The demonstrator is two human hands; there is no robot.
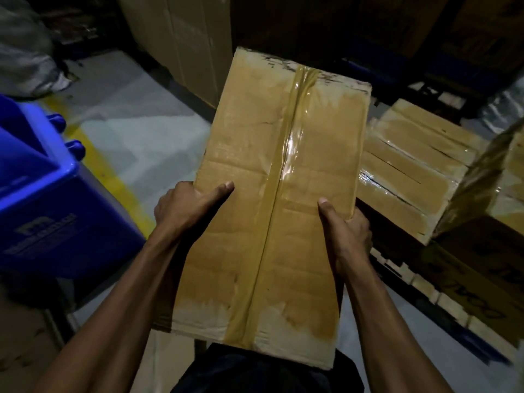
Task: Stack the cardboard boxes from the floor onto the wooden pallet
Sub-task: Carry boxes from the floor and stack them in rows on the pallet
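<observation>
Both hands — left hand [184, 207], right hand [347, 231] — grip the taped box [272, 177], fingers wrapped under; blue bin [42, 199] left, stacked boxes [411, 165] right.

A single wide-angle camera sits on the person's head and looks forward and steeply down, so both forearms run up from the bottom corners of the frame. It is close to the work: the taped cardboard box [280, 177] held out in front fills the middle, with the dark-clothed lap just below its near edge. The wide lens bends the margins, taking in a blue plastic bin [42, 199] at the left, grey floor [136, 131] ahead and more cartons [411, 165] at the right.
</observation>
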